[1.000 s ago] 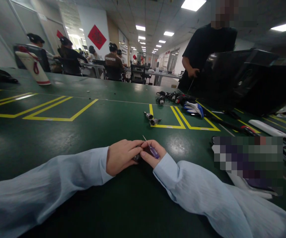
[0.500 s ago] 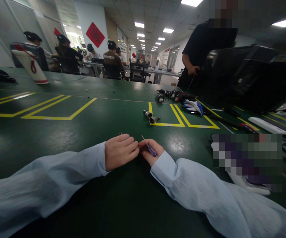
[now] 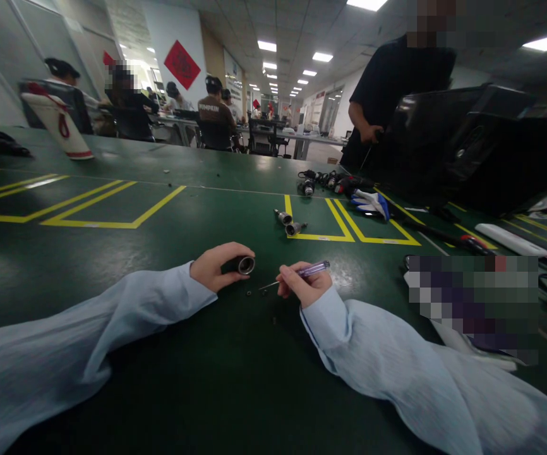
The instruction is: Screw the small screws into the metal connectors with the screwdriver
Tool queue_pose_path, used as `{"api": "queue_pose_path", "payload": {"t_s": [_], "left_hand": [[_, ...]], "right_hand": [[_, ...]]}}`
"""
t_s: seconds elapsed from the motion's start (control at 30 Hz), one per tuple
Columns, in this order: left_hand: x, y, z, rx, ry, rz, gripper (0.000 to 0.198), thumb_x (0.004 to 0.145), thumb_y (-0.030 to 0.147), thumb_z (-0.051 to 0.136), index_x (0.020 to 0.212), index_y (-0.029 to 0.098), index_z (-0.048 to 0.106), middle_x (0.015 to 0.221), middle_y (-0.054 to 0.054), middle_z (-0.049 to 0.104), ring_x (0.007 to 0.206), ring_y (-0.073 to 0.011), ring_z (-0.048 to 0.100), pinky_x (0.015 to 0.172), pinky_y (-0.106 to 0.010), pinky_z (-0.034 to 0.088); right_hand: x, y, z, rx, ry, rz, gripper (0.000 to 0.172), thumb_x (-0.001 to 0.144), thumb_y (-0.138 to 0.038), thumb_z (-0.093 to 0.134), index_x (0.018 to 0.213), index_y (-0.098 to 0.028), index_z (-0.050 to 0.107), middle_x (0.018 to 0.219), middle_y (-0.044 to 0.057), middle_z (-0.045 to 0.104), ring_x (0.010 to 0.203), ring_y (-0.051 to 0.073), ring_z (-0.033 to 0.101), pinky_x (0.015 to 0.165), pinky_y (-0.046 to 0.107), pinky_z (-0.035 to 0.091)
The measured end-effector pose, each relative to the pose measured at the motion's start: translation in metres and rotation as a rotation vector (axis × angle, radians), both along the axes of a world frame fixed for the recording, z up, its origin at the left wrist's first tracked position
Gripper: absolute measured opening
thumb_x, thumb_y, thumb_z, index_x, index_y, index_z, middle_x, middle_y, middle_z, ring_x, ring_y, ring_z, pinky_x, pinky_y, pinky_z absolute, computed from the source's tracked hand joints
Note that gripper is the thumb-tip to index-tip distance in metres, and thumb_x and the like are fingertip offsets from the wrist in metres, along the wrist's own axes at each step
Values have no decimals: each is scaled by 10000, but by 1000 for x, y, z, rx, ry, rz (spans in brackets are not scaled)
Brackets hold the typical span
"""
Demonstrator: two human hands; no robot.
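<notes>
Between the thumb and fingers of my left hand [image 3: 214, 265] is a dark metal socket-like cylinder [image 3: 246, 265], its round open end facing right. My right hand [image 3: 304, 282] grips a screwdriver [image 3: 314, 269] with a clear purple handle. The thin shaft slants down to the left, toward the table. Just below its tip lie a tiny dark ring-shaped part [image 3: 249, 293] and another small dark piece [image 3: 264, 292]. Two similar metal sockets [image 3: 294, 229] with shanks rest beyond my hands, beside yellow tape.
On the green table [image 3: 160, 379], cables with metal fittings [image 3: 307, 187] and a blue-and-white glove [image 3: 371, 205] lie farther back. A large black monitor [image 3: 444, 145] stands at right, a person in black [image 3: 396, 88] behind it. A white cup-shaped container [image 3: 60, 126] leans at far left.
My hands have moved apart. The socket-like cylinder now shows in my left hand. In my right hand the screwdriver has turned, its tip now pointing down left. Small parts now show on the table.
</notes>
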State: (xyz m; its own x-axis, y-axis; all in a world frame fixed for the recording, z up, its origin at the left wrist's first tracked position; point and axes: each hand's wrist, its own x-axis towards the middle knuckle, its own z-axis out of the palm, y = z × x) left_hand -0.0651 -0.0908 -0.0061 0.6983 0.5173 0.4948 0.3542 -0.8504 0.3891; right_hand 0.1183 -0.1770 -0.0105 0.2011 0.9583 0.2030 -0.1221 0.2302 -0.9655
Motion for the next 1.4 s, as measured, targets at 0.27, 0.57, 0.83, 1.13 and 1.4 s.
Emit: {"api": "queue_pose_path", "payload": {"t_s": [0.27,0.57,0.83,1.13,1.4], "left_hand": [[0,0,6,156,58,83,317,674,311,599,965,188,566,936,-64,630,890,-202,559,801,-350,403],[1,-3,1,28,-5,19,324,719,240,550,1033,159,529,996,-88,572,815,-155,557,616,-238,473],[3,-6,3,4,-36,19,313,710,214,568,1018,162,542,977,-76,593,908,-172,555,806,-299,455],[6,-10,2,-180,-135,104,344,649,237,622,980,159,576,957,-73,608,860,-193,581,756,-310,481],[9,-13,0,-707,-351,93,423,550,158,673,954,148,549,876,-51,642,845,-194,615,810,-350,482]], "right_hand": [[3,2,-4,15,-188,-166,316,700,-430,541,517,-173,513,352,-59,414,319,65,379,356,205,300],[-1,1,-2,32,-279,-164,301,709,-409,525,535,-163,520,376,-49,427,341,64,400,373,194,327],[-2,0,-2,48,-300,-115,277,715,-380,532,558,-152,542,404,-37,467,366,64,422,378,181,338],[-3,-4,3,23,-442,-114,283,722,-389,519,575,-152,564,432,-20,505,385,76,463,388,182,350],[4,-4,8,83,-706,-78,299,759,-388,473,580,-163,556,445,-18,499,413,87,462,421,198,337]]}}
